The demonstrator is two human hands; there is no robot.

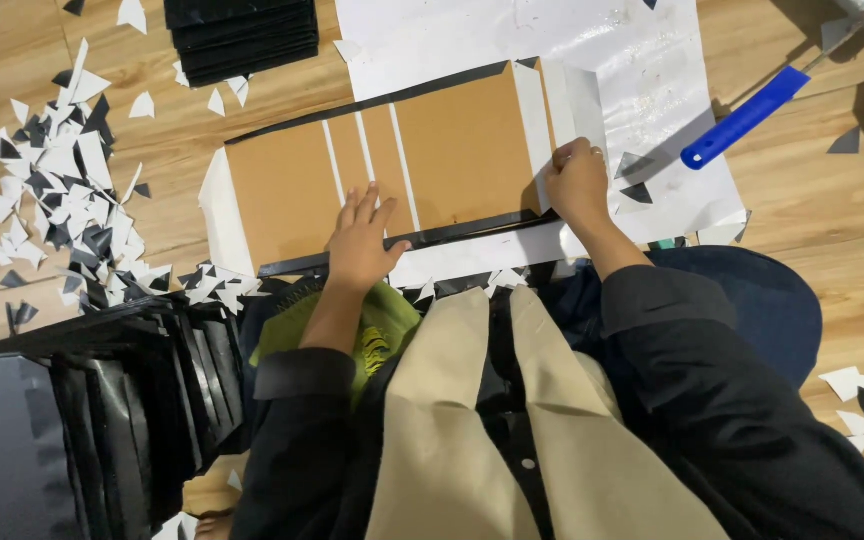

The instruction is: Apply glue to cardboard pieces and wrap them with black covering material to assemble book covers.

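A flat cover assembly [382, 185] lies on the wooden floor, tilted slightly so its right end sits higher in view. It is made of brown cardboard panels [467, 150]: a wide one on the left, two narrow strips in the middle, a wide one on the right, with thin pale gaps between them. They rest on a black sheet [452, 233] whose edge shows as a dark border along top and bottom; the bottom strip is partly folded up over the panels.
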